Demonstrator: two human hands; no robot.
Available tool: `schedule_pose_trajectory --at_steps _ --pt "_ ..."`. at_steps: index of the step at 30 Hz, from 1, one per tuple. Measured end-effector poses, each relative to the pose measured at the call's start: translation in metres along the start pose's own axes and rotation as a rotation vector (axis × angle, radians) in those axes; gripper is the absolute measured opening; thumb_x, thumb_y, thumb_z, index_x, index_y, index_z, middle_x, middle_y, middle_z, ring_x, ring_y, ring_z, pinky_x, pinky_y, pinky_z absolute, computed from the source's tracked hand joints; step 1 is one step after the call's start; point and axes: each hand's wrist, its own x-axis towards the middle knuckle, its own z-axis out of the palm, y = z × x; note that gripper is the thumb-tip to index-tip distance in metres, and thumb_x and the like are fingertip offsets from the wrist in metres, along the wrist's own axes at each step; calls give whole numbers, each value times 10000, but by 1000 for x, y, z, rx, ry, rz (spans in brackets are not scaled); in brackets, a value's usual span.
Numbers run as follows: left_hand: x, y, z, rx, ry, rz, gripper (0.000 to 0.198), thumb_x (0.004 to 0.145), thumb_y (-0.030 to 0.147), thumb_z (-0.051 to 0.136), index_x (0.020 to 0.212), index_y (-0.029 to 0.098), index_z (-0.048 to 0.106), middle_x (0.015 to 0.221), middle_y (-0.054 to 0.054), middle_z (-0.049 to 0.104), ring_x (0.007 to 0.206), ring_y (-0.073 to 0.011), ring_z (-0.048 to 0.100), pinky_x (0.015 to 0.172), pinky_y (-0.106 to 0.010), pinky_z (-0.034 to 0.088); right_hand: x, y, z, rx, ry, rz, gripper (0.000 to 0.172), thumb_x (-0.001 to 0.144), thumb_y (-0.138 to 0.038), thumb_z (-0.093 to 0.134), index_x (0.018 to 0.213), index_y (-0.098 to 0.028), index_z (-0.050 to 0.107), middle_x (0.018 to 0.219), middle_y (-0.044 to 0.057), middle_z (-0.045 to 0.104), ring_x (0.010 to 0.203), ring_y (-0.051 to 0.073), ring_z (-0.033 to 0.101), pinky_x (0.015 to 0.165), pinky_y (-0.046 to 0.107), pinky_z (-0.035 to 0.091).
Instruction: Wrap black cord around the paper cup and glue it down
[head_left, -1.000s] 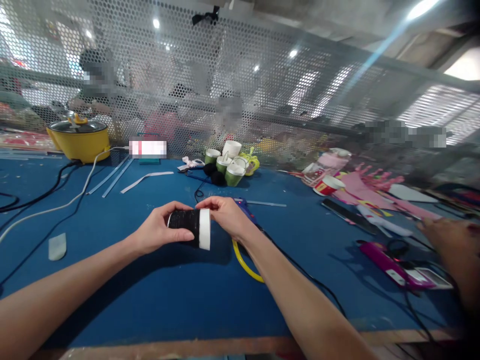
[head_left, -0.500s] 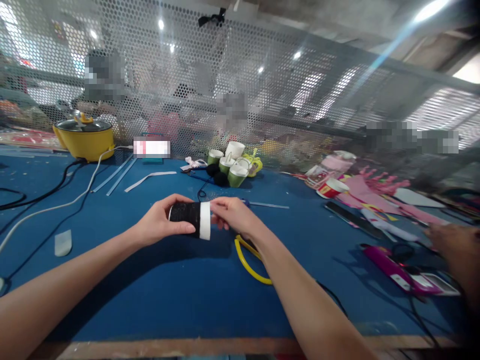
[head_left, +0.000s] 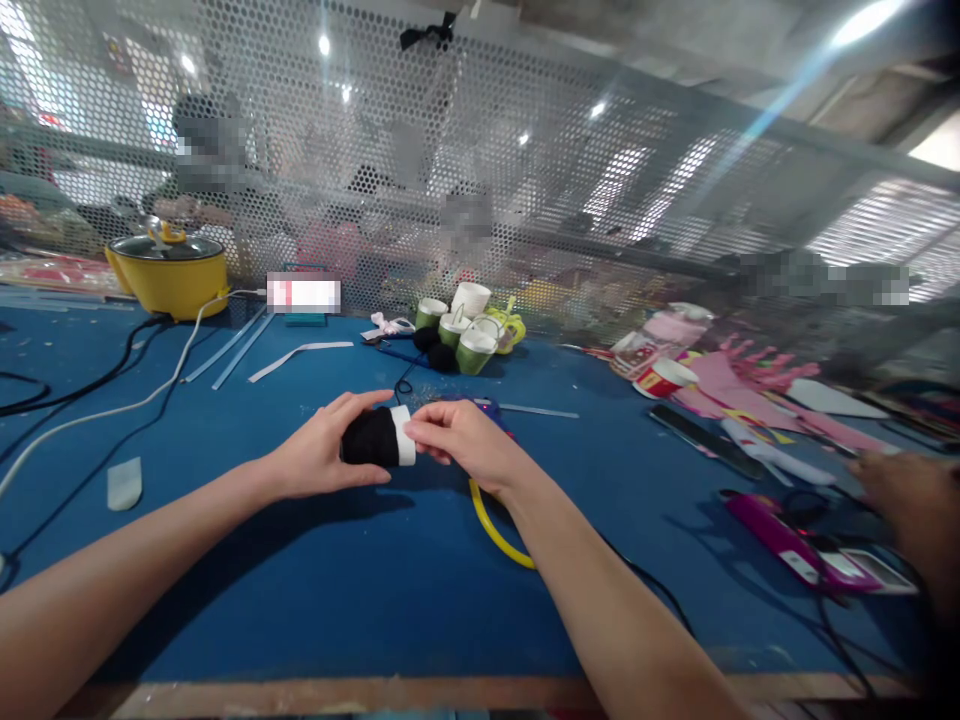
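Observation:
A paper cup wrapped in black yarn or cloth (head_left: 371, 437), with a white band (head_left: 406, 436) showing at its right end, lies sideways in the air between my hands. My left hand (head_left: 330, 445) cups the black end loosely, thumb below and index finger stretched above; its other fingers are hidden. With thumb and fingertips, my right hand (head_left: 450, 435) pinches the edge of the white end. Under my right wrist, a yellow curved handle or tube (head_left: 499, 535) rests on the blue table (head_left: 337, 600).
Several green and white cups (head_left: 474, 350) stand at the back beside black balls of yarn (head_left: 440, 357). A yellow electric pot (head_left: 176, 285) with cables is at back left. At right lie a purple device (head_left: 795, 545), pink pieces (head_left: 727, 390) and another person's hand (head_left: 911, 490).
The cup has turned and shifted slightly left. My left fingers have loosened and spread around it, while my right fingers have moved onto its white edge.

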Motion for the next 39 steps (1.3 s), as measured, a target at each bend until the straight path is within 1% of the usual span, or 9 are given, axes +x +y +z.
schedule_pose_trajectory --at_steps 5,9,12,15,18,20,26,31,39 --pt "2 0 -3 125 -39 32 520 722 351 654 1179 211 450 1087 -93 565 994 -257 536 846 -416 408 0 -3 -8 -141 38 -11 239 754 -347 542 671 -134 609 544 -23 515 436 48 371 412 193 266" --pt "2 2 -3 208 -56 26 503 703 353 677 1135 197 471 1050 -88 586 970 -251 557 838 -411 410 6 -10 -35 -367 332 -63 317 816 -382 455 825 -128 645 654 30 607 507 84 478 475 210 350" --pt "1 3 -2 250 -68 40 503 691 337 685 1121 191 469 1151 -119 533 1045 -264 527 855 -418 404 11 -9 -61 -804 507 11 308 828 -359 445 851 -142 662 796 67 669 699 146 582 612 231 398" --pt "0 2 0 294 -77 86 500 683 321 689 1107 190 457 1247 -143 478 1118 -283 486 880 -447 376 14 4 -75 -1042 478 208 248 798 -296 483 782 -152 684 818 82 690 761 193 612 626 243 393" --pt "-1 1 1 310 -88 119 490 691 320 686 1096 196 440 1239 -129 509 1114 -279 498 895 -467 346 17 25 -77 -1067 406 322 151 715 -207 566 671 -123 684 772 131 690 745 234 627 604 260 394" --pt "-1 -1 1 309 -90 130 499 688 320 693 1096 200 431 1193 -112 551 1085 -270 521 894 -460 340 19 38 -76 -1074 401 363 114 670 -167 599 699 -99 685 839 173 682 807 264 624 632 271 403" --pt "-1 -1 -2 333 -74 186 515 683 304 707 1103 204 427 1133 -91 583 1054 -256 534 886 -430 333 21 56 -80 -952 478 367 289 653 -144 607 922 -46 645 972 204 652 902 280 608 696 274 423" --pt "-2 -2 -4 360 -91 233 526 671 279 724 1098 195 427 1138 -100 576 1070 -251 522 888 -415 335 6 42 -76 -750 552 291 414 719 -157 531 1123 -70 520 880 118 675 718 186 634 613 245 450" --pt "-1 -4 -7 458 -67 260 528 667 215 712 1118 170 443 1163 -144 533 1065 -282 508 872 -428 358 -24 7 -46 6 296 45 230 640 -209 658 838 -159 552 687 -4 614 571 104 543 539 228 450"
